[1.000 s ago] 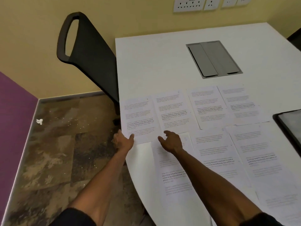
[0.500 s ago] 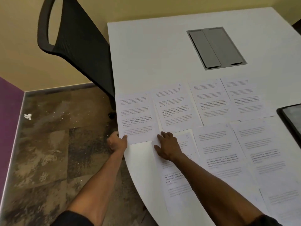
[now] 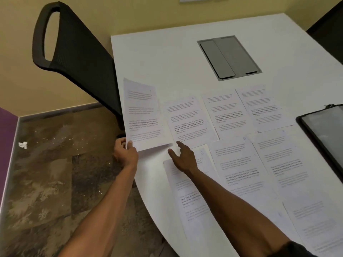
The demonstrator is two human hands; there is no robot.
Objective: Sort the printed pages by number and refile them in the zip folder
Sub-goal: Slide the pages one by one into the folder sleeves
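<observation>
While my left hand point(image 3: 124, 154) pinches the thin printed page point(image 3: 143, 115) by its corner, my right hand point(image 3: 182, 158) hovers beside it with fingers spread, over the smooth white table point(image 3: 167, 58).

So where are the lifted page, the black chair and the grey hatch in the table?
lifted page point(image 3: 143, 115), head view, middle of sheet
black chair point(image 3: 78, 52), head view, backrest
grey hatch point(image 3: 229, 56), head view, centre

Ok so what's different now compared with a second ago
The left hand now pinches the leftmost page at its near corner and has lifted it off the table. The right hand has come off that page, fingers open. The other pages still lie flat.
</observation>
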